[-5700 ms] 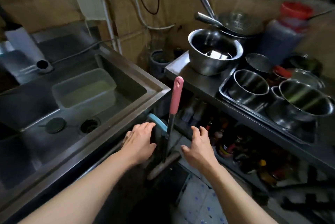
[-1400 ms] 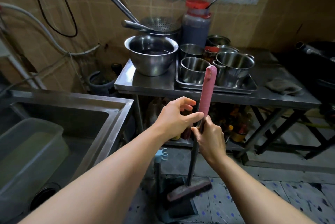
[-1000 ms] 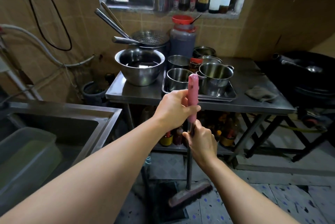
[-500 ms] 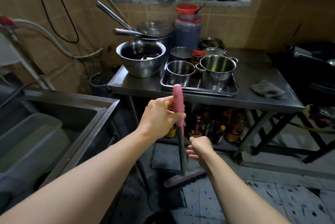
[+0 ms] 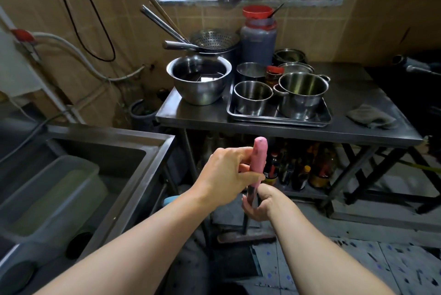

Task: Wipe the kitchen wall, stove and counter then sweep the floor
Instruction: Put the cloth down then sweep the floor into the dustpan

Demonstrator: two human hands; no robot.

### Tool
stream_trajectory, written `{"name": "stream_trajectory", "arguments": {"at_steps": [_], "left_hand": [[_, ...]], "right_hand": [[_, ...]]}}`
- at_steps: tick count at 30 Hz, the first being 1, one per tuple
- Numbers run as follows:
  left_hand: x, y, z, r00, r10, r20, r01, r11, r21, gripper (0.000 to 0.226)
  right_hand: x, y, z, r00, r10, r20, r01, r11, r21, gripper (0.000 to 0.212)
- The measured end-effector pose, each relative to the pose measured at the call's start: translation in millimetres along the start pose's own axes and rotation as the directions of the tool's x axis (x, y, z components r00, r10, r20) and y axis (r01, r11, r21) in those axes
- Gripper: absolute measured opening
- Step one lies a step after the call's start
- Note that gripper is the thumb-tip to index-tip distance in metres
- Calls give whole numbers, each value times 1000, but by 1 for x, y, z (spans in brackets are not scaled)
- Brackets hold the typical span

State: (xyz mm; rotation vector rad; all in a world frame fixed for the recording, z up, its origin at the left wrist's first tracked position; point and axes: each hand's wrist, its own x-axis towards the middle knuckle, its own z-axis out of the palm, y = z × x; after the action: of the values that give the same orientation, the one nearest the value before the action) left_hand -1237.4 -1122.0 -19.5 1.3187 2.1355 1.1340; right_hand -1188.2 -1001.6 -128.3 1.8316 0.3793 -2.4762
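The left hand (image 5: 226,175) is wrapped around the pink grip of the broom (image 5: 257,163), its fingers curled round the grip and the thumb lying across the front. Just below it the right hand (image 5: 260,204) holds the dark shaft, fingers clamped round it, though the fingertips are turned away and mostly hidden behind the shaft. The broom stands close to upright in the middle of the scene, its head (image 5: 245,238) down on the floor (image 5: 358,266) in front of the table (image 5: 358,127); the bristles sit in shadow and are hard to make out. A blue object (image 5: 170,200) peeks out behind the left forearm, too covered to identify.

On the table a large steel bowl (image 5: 199,84) stands at the left, and a tray (image 5: 279,119) beside it carries several steel pots. A grey cloth (image 5: 371,118) lies on the table at the right. A colander (image 5: 213,40) and a dark jar with a red lid (image 5: 259,39) stand at the far side by the wall. Bottles on the windowsill (image 5: 250,0) and on the shelf under the table (image 5: 300,193) carry labels, but none can be read. The sink (image 5: 133,151) at the left is cut off by the frame edge and holds a pale plastic tub (image 5: 47,194). Something dark at the far right is too dim to tell.
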Motion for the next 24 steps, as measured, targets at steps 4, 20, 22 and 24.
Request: {"name": "stream_trajectory", "arguments": {"at_steps": [4,20,22,24], "left_hand": [[-4,-8,-14,999,12,51,-9,998,-61,16],[-5,-83,-17,969,-67,240,33,989,146,51],[-2,-100,-11,962,-121,246,70,976,206,52],[1,-117,-5,952,-198,233,115,938,326,53]], "right_hand": [[15,11,7,999,17,-44,-15,999,43,25],[28,35,-7,950,-253,-186,236,966,-109,20],[42,41,-12,932,-301,-203,268,948,-173,31],[57,39,-20,923,-300,-242,252,945,-207,20]]}}
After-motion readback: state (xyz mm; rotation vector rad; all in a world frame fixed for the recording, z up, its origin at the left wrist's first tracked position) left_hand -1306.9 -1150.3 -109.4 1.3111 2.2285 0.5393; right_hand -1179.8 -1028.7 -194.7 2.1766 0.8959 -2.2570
